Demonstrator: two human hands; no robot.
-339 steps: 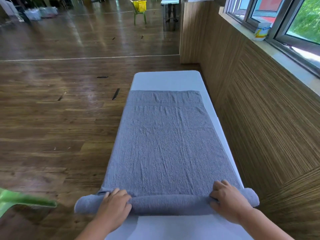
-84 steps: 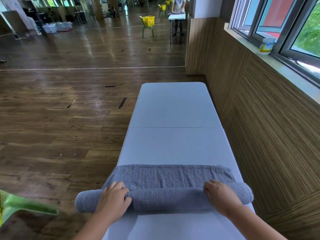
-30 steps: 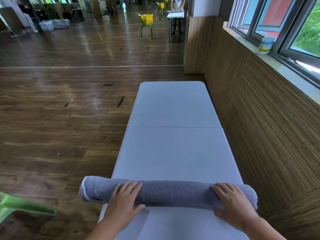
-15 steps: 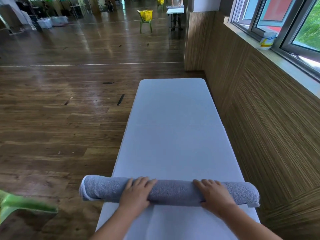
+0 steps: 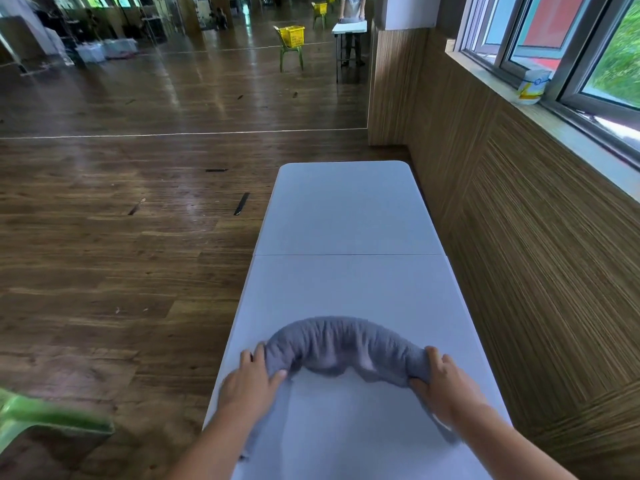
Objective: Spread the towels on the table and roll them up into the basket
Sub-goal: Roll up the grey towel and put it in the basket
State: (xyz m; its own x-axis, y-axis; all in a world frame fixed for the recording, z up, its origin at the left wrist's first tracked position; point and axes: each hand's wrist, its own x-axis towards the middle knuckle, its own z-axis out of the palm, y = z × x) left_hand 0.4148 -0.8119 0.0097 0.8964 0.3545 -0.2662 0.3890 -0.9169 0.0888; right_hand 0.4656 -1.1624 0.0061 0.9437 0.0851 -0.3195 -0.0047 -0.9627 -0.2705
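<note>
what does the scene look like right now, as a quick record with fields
towel: grey, rolled, bent into an arch between the hands
left hand: grips the towel near its left end
right hand: grips the towel near its right end
table: white, long, beside the wood wall
yellow basket: far off, on a green chair
tub: white and yellow, on the window ledge

We see the rolled towel (image 5: 341, 344) across the near half of the table (image 5: 346, 216), with the left hand (image 5: 247, 382) at its left end and the right hand (image 5: 446, 386) at its right. The wall (image 5: 519, 271) runs along the table's right side.
</note>
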